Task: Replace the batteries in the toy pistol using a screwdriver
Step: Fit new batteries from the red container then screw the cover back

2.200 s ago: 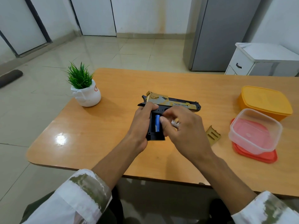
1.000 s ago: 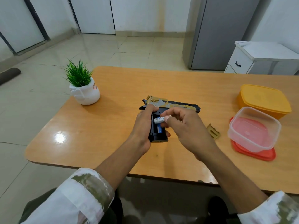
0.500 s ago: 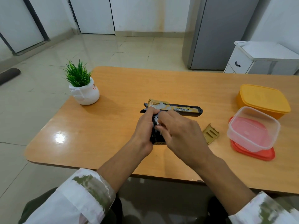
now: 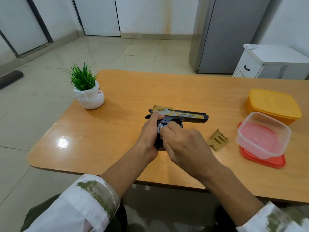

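A black and gold toy pistol (image 4: 187, 116) lies on its side in the middle of the wooden table (image 4: 127, 91), barrel pointing right. My left hand (image 4: 148, 133) grips its handle from the left side. My right hand (image 4: 182, 144) covers the open battery bay, fingertips curled onto a battery (image 4: 161, 126) whose silver and blue end shows between the two hands. The rest of the bay is hidden under my fingers. The gold battery cover (image 4: 217, 139) lies loose on the table to the right of my right hand. No screwdriver is in view.
A small green plant in a white pot (image 4: 88, 92) stands at the table's left. At the right, a clear box (image 4: 262, 136) sits on a red lid (image 4: 265, 160), with an orange box (image 4: 272, 104) behind. A white drawer cabinet (image 4: 267, 62) and grey fridge stand beyond.
My right hand lifted a battery above the handle a second ago, then lowered it into the bay; now its fingers sit over the bay. My left hand stayed on the handle.
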